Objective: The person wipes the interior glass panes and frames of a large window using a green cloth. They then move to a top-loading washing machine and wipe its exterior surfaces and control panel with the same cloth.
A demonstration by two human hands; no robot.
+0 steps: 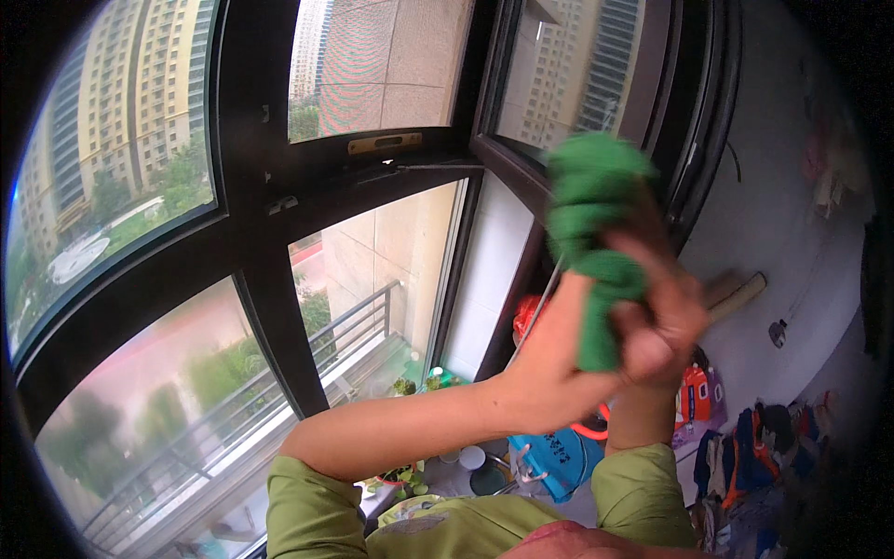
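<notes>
Both my hands are raised in front of me and are blurred. A green cloth (594, 182), bunched up, runs between them. My left hand (559, 356) grips its lower part. My right hand (660, 314) is closed on the cloth just to the right, its fingers partly hidden in the folds. Behind the cloth is the dark frame of an open window sash (513, 168); whether the cloth touches it I cannot tell.
A dark window frame (255, 168) with glass panes fills the left, with a railing (356, 314) outside. Below are potted plants (405, 478), a blue bag (559, 461) and a white bowl (471, 458). Clothes (754, 454) are heaped at the lower right beside a white wall (789, 265).
</notes>
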